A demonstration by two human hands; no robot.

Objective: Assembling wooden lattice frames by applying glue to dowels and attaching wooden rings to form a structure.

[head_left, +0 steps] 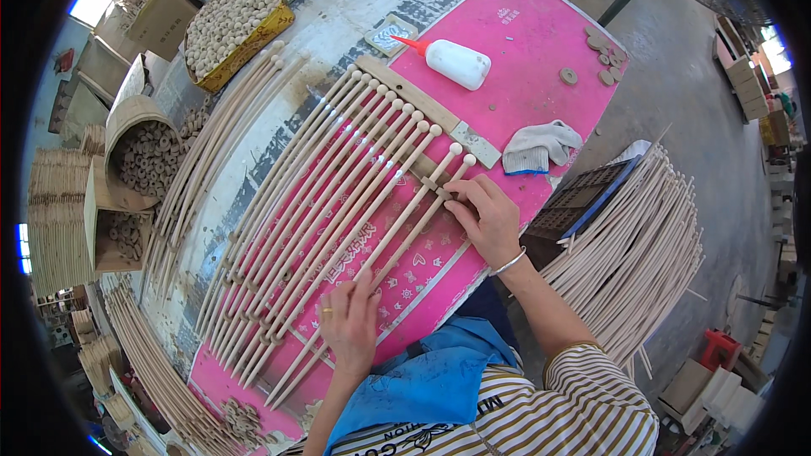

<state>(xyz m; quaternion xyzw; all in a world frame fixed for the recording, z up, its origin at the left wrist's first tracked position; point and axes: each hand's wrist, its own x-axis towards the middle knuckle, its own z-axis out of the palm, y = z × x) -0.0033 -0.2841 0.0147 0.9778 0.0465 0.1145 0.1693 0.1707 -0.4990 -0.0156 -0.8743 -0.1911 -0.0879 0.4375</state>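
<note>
Two pale wooden rods with ball ends [409, 218] lie side by side on the pink sheet, nearest me. My right hand [486, 218] pinches a small wooden connector [438, 192] that sits across this pair, a little below the balls. Lower down, my left hand [349, 321] has its bent fingers closed around the same rods; the exact grip is partly hidden. Several more ball-ended rods [338, 177] lie alongside to the left. Their ball ends line up close to a wooden stop bar [427, 108].
A white glue bottle with a red nozzle [458, 64] lies beyond the bar, near a white glove [542, 147] and wooden discs [568, 76]. Wooden balls fill a yellow box [245, 67] at far left. Wooden rings spill from a tub [139, 114]. Bundled rods [634, 245] stand at right.
</note>
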